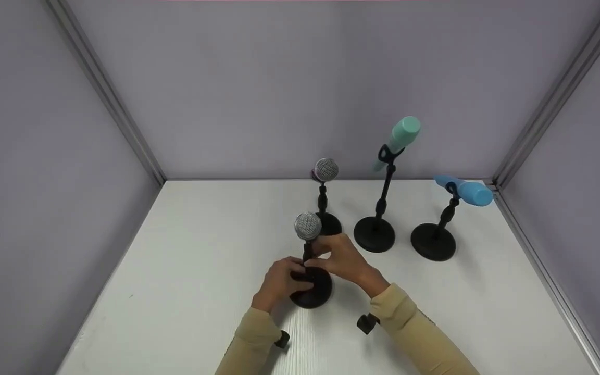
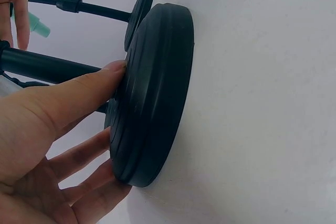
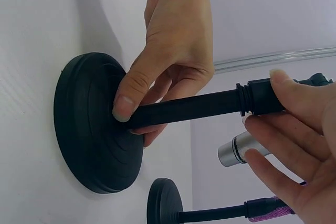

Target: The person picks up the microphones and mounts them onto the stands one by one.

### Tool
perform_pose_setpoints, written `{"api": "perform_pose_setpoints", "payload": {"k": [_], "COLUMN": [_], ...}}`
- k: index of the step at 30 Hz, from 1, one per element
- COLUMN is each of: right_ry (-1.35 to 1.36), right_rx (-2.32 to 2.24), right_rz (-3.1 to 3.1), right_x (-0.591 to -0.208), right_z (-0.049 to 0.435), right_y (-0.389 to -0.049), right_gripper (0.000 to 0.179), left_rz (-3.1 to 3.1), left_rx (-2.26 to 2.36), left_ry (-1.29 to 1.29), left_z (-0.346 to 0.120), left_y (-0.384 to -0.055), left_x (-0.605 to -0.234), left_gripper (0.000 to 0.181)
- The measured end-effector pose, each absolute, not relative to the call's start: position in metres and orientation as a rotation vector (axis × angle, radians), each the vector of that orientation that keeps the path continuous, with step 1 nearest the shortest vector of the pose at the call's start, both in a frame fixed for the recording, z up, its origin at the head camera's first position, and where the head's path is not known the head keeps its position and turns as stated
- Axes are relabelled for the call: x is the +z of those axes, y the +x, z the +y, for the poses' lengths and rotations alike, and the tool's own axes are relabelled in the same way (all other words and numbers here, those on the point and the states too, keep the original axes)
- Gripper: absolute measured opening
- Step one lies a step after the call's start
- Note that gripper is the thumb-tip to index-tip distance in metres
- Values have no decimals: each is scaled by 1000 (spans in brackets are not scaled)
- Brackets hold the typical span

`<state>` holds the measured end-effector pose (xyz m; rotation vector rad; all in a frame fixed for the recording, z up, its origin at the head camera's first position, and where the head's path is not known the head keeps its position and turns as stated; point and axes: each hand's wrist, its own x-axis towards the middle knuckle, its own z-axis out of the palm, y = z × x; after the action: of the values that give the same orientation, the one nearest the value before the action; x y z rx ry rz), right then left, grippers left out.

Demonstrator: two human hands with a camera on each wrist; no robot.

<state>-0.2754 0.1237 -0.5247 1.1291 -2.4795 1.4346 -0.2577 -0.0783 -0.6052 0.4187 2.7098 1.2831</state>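
A microphone with a silver mesh head (image 1: 308,226) sits on a short black microphone stand (image 1: 313,294) near the middle of the white table. My left hand (image 1: 279,281) holds the stand low down. Its thumb lies on the round base (image 2: 152,98) beside the pole, and the other fingers are around the far side, partly hidden. Higher up, my right hand (image 1: 344,258) pinches the ribbed black collar (image 3: 260,97) between thumb and fingers. Below the mesh head, a silver handle end (image 3: 228,153) shows behind the pole in the right wrist view.
Just behind stands another silver-headed microphone (image 1: 326,170), its base partly covered. Further right are a taller stand with a mint-green microphone (image 1: 405,131) and one with a blue microphone (image 1: 474,192). Grey walls (image 1: 227,94) enclose the table (image 1: 190,260) at back and sides.
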Motion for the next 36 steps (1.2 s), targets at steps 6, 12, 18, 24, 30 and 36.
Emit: {"api": "perform_pose_setpoints", "payload": {"k": [6, 12, 18, 24, 30, 36], "right_ry": [1084, 1108, 1205, 1285, 1219, 1117], "right_rx": [1382, 1361, 1459, 1584, 1524, 1467], "right_rz": [-2437, -2469, -2596, -2575, -2555, -2498], "right_x": [-527, -531, -530, -533, -532, -532], "right_z": [122, 125, 127, 127, 125, 122], "right_y": [-274, -276, -276, -277, -276, -274], "right_gripper": [22, 29, 29, 31, 21, 20], "left_rz": [2717, 2729, 2702, 2689, 2711, 2725], "left_rx": [1260, 1250, 1278, 1293, 1281, 1298], "left_ry": [398, 383, 375, 360, 377, 389], "left_z": [-78, -78, -78, -79, -79, -78], "left_y": [-258, -258, -258, -258, -257, -257], "left_x": [-605, -605, -606, -607, -607, -605], "left_gripper": [26, 28, 26, 28, 30, 26]}}
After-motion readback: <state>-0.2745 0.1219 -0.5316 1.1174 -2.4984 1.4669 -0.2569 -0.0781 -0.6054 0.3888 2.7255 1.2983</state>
